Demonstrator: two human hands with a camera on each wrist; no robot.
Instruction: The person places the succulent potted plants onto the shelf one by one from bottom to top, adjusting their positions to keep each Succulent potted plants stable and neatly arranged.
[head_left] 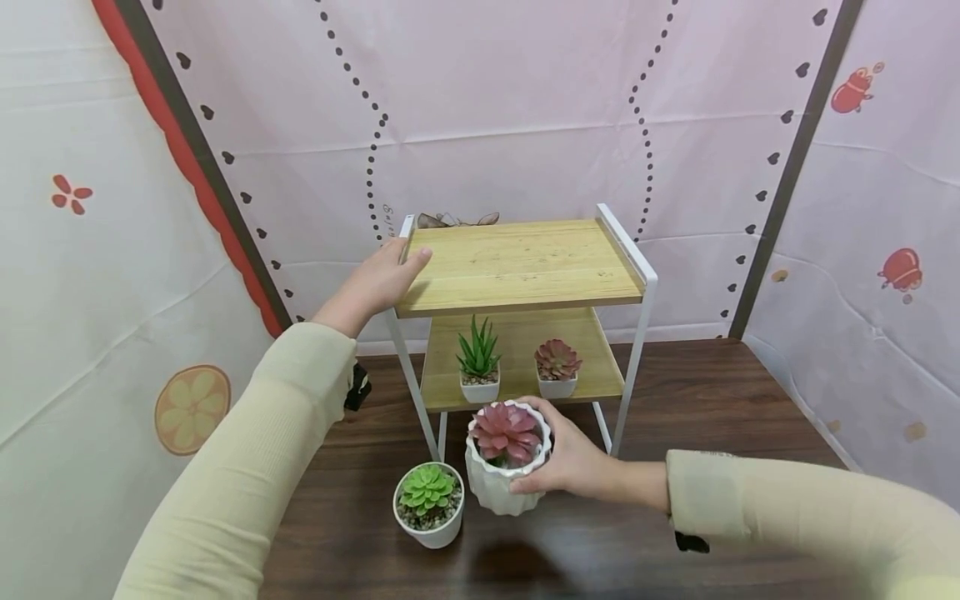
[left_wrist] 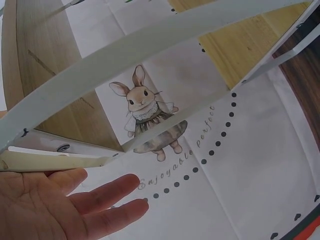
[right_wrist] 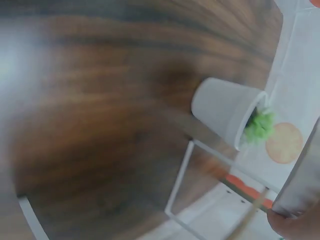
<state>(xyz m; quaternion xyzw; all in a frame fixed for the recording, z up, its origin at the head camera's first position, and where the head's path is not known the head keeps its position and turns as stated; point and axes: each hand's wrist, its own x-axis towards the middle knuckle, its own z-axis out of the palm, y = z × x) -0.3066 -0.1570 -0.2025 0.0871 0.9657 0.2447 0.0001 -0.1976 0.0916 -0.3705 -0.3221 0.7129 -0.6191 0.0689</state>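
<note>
Pot point(head_left: 497, 492), scalloped white, is gripped by the right hand point(head_left: 566, 454) at lower centre; the left hand point(head_left: 381, 279), fingers extended, touches the shelf rack point(head_left: 517, 262) left of centre.

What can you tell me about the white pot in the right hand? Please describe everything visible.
The white pot looks ceramic, with ribbed walls and a scalloped rim. Inside sits a pinkish-red succulent. The right hand grips it at the right side. Held roughly upright above the brown table, it is before the shelf unit, right of the potted green succulent.
</note>
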